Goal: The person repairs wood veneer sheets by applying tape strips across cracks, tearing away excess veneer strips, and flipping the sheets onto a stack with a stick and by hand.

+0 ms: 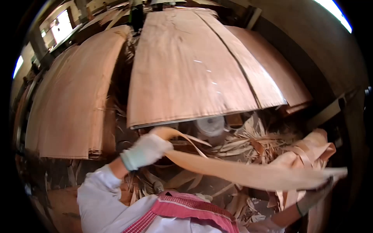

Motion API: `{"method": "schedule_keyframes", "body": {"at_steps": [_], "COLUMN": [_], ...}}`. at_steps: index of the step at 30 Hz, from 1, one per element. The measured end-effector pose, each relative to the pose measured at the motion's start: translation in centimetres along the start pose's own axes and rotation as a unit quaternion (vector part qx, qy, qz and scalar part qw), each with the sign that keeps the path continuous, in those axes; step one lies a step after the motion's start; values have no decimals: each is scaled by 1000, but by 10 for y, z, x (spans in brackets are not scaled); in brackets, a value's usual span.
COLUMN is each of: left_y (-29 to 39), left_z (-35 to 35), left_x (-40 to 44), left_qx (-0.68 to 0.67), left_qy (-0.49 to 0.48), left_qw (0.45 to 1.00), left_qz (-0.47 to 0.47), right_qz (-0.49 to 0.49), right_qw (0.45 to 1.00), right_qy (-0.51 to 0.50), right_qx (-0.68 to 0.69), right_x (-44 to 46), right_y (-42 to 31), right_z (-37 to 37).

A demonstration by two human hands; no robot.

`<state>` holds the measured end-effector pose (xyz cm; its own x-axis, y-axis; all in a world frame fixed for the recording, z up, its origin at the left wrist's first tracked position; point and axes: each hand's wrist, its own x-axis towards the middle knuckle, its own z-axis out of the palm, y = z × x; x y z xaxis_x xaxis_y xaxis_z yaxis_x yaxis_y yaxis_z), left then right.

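Veneer strip [237, 173], pale tan, thin, bowed, spanned lower centre to lower right of frame; long axis ran crosswise, dipping rightward. Your gloved left hand [149, 148] closed round left end; your blurred right hand [318, 193] was at right end, fingers unclear. Wide veneer stack [190, 70] lay upper centre, scraps [254, 143] below.

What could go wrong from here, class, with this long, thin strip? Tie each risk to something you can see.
The strip, stretching from the left hand towards the blurred right hand, might split if pulled or twisted.
It passes in front of the crumpled bundle and could snag there.
Loose scraps lie strewn about, so a foot could slip or catch if the person steps among them.
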<state>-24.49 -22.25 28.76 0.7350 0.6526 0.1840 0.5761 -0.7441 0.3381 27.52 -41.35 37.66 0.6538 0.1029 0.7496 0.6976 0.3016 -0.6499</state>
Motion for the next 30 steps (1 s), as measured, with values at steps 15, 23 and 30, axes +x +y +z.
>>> {"method": "schedule_keyframes", "body": {"at_steps": [15, 23, 30], "left_y": [-345, -431, -490], "left_z": [-225, -261, -228], "left_x": [-145, 18, 97], "left_qx": [247, 283, 187], "left_qy": [299, 392, 363], "left_qw": [897, 875, 903], "left_qz": [-214, -2, 134], "right_qz": [506, 496, 451], "right_qw": [712, 736, 842], "right_qy": [-165, -74, 16], "right_qx": [458, 454, 296], "right_x": [-222, -242, -303], "right_y": [-75, 22, 42], "right_z": [422, 439, 376]}}
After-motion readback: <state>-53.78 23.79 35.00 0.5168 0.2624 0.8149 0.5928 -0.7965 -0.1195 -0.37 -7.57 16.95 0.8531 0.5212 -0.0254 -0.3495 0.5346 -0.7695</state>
